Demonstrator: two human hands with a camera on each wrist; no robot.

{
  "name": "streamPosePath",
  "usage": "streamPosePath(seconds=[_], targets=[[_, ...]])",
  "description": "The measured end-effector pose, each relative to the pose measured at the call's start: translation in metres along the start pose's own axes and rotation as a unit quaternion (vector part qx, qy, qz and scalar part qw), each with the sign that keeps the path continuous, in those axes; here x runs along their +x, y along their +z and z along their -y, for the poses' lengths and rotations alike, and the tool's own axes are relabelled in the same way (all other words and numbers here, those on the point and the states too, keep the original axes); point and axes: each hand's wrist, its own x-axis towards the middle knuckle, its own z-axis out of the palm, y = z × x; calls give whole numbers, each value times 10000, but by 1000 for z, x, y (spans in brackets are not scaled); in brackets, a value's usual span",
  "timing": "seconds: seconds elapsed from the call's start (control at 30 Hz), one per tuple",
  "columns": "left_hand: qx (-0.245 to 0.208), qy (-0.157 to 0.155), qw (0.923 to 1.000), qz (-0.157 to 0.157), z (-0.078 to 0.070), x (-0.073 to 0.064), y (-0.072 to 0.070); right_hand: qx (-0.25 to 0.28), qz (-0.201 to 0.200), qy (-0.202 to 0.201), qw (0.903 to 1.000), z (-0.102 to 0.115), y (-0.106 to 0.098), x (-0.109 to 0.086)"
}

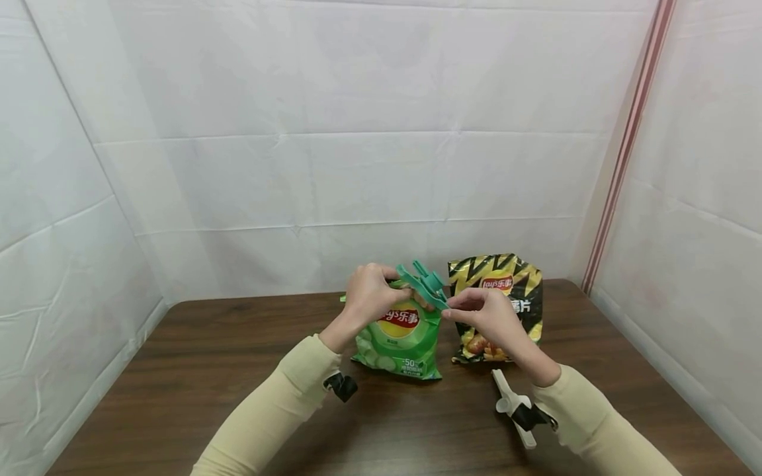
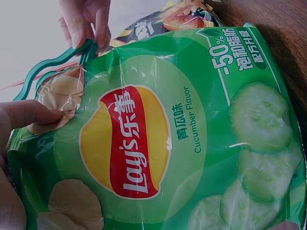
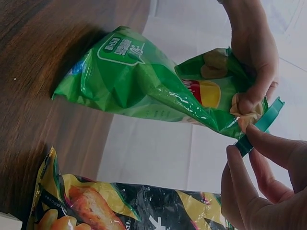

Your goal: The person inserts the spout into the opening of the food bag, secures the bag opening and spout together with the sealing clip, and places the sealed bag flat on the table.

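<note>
A green Lay's cucumber chip bag (image 1: 397, 344) stands on the table, its top gathered by my left hand (image 1: 370, 291). In the left wrist view, the left thumb (image 2: 36, 115) presses on the bag's upper part. My right hand (image 1: 485, 312) pinches one end of a teal bag clip (image 1: 424, 285) between thumb and fingertips. That clip lies along the bag's top edge, its long arm angled down to the right. In the right wrist view, the clip (image 3: 261, 125) sits right at the gathered corner of the bag, close to the left thumb.
A black and yellow Lay's chip bag (image 1: 497, 264) stands behind the right hand. A white bag clip (image 1: 503, 383) lies on the brown wooden table (image 1: 238, 357) near the right wrist. White cloth walls (image 1: 369, 172) enclose the table at the back and sides.
</note>
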Motion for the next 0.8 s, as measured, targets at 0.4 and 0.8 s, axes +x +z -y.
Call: streamPosePath(seconds=[0.4,0.8], targets=[[-37,-102,9999,56,-5,-1,-1,92,-31,-12,10000,2,3,4],[-29,-149,9998,106,-5,-3,-2,450,-123,30,9989,1,6,4]])
